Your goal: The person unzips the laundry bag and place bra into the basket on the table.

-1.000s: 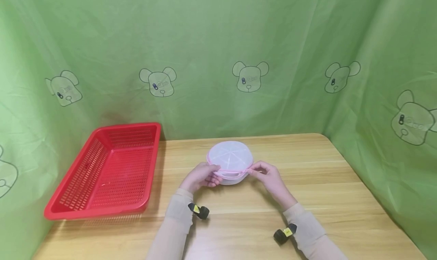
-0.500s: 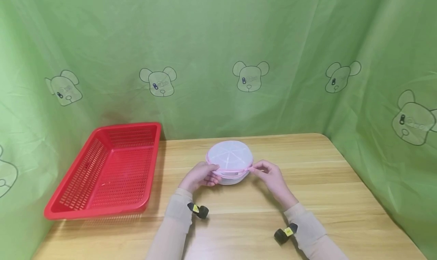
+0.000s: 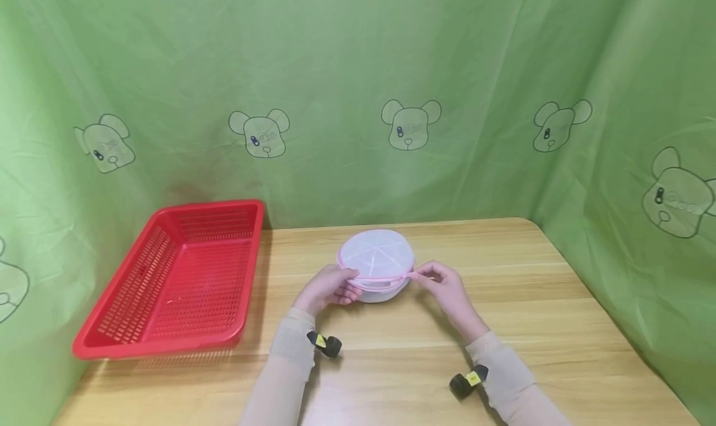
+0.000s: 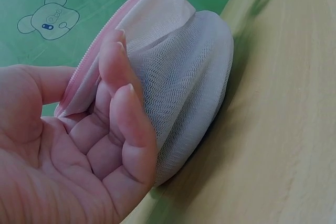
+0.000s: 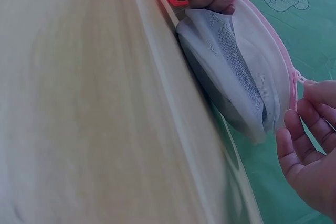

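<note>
A round white mesh laundry bag (image 3: 380,252) with pink trim sits on the wooden table. At its near left edge my left hand (image 3: 329,288) grips the rim, thumb on top and fingers beneath. The left wrist view shows those fingers curled against the mesh, beside the pink zipper (image 4: 105,34). My right hand (image 3: 447,294) pinches the pale zipper pull (image 5: 300,77) at the bag's right side. Between two pink edges at the front, a narrow gap shows. The bag's inside is hidden.
A large red plastic basket (image 3: 240,289) with slotted walls stands on the left of the table (image 3: 537,326). Green curtain fabric (image 3: 335,53) printed with bear heads hangs behind and along both sides.
My right hand has shifted slightly to the right with the zipper pull. The gap at the bag's front looks a little wider. My left hand stays almost still.
</note>
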Tool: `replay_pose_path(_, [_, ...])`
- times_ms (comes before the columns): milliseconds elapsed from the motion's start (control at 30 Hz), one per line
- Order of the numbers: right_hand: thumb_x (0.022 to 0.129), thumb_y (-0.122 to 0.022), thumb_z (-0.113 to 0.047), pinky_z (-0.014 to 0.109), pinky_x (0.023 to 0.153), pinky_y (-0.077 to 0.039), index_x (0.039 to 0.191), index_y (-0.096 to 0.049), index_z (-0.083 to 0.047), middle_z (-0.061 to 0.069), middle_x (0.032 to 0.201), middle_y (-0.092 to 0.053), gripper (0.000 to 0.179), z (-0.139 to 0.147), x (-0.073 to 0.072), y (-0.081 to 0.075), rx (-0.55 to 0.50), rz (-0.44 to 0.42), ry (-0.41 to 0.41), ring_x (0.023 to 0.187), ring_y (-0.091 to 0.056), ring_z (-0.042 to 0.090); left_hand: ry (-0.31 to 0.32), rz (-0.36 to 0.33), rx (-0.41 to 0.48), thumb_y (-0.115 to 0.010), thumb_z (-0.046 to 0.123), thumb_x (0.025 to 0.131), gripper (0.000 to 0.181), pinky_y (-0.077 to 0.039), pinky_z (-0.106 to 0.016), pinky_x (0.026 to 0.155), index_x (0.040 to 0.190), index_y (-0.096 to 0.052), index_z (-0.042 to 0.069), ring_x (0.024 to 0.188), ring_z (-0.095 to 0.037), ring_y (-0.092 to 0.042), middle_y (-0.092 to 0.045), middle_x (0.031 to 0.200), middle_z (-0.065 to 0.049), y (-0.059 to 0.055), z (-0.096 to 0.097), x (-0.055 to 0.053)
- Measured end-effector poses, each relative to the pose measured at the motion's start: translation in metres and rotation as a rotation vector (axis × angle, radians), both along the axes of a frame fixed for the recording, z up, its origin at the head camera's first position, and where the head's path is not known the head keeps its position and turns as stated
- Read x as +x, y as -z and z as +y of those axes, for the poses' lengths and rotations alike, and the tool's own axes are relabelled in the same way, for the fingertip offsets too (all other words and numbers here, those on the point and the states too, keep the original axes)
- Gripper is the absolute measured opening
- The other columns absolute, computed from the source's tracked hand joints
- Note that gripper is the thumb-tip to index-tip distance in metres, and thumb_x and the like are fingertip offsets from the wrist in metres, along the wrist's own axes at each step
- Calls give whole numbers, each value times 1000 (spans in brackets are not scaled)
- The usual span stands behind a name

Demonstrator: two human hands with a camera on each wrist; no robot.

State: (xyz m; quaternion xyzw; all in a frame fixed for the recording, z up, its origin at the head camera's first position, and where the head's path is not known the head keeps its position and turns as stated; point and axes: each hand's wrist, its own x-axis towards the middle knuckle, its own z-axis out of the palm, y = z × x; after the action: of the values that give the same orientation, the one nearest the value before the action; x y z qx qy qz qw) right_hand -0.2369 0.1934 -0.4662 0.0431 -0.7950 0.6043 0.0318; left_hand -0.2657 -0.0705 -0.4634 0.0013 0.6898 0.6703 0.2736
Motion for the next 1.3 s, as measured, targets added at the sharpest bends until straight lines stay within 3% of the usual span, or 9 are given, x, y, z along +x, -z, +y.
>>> replay_pose_path(600, [88, -71, -21, 21, 84, -52, 102, -65, 3, -9, 91, -65, 28, 3, -4, 0, 17, -11, 31, 91, -61, 3, -1, -12, 4, -53, 23, 96, 27, -51, -19, 56, 93, -65, -1, 56, -7, -59, -67, 66, -1, -1, -2, -1])
replay_pose_path(833, [88, -72, -20, 22, 83, -52, 100, -65, 3, -2, 94, -68, 27, 4, -4, 1, 16, -7, 33, 89, -62, 3, 0, -2, -4, -54, 23, 96, 27, -51, -19, 56, 95, -65, -1, 56, -7, -60, -67, 66, 0, 0, -2, -1])
replay_pose_path(1133, [89, -70, -21, 27, 84, -53, 103, -65, 3, -4, 93, -66, 28, 7, -3, -1, 25, -6, 43, 90, -60, 4, -4, -3, -2, -54, 23, 96, 25, -50, -19, 56, 91, -64, 1, 56, -7, -59, -67, 66, 0, 0, -2, 0])
replay_pose_path(1300, [89, -70, -21, 23, 82, -52, 102, -64, 3, -6, 92, -66, 28, 8, -2, -2, 24, -6, 47, 89, -60, 4, -2, -1, -7, -54, 23, 96, 25, -50, -19, 56, 92, -65, 1, 56, -7, -59, -67, 66, 0, 0, -2, -1])
